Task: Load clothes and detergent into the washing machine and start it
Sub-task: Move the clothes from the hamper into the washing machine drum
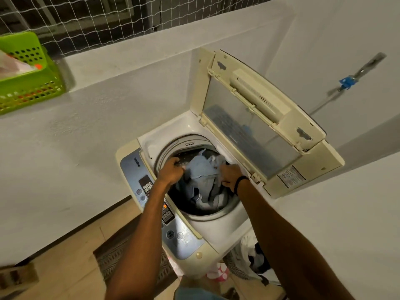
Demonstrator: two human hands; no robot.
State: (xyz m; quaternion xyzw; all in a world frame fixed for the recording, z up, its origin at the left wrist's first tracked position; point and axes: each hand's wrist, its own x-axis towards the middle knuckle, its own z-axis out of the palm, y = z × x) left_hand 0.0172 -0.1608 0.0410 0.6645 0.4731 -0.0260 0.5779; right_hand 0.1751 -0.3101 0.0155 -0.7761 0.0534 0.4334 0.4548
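Observation:
A cream top-loading washing machine (218,232) stands against the white wall with its lid (259,118) folded up and open. Its drum (214,213) holds a pile of light blue and grey clothes (202,169). My left hand (171,172) grips the left side of the pile at the drum's rim. My right hand (230,173), with a black band on the wrist, grips the right side of the same pile. The blue control panel (173,232) runs along the machine's near-left edge, partly covered by my left forearm. No detergent is in view.
A green plastic basket (28,83) sits on the ledge at upper left, below a wire mesh. A laundry basket with clothes (253,258) stands on the floor right of the machine. A dark mat (112,256) lies on the tiled floor. A tap (348,81) sticks out of the right wall.

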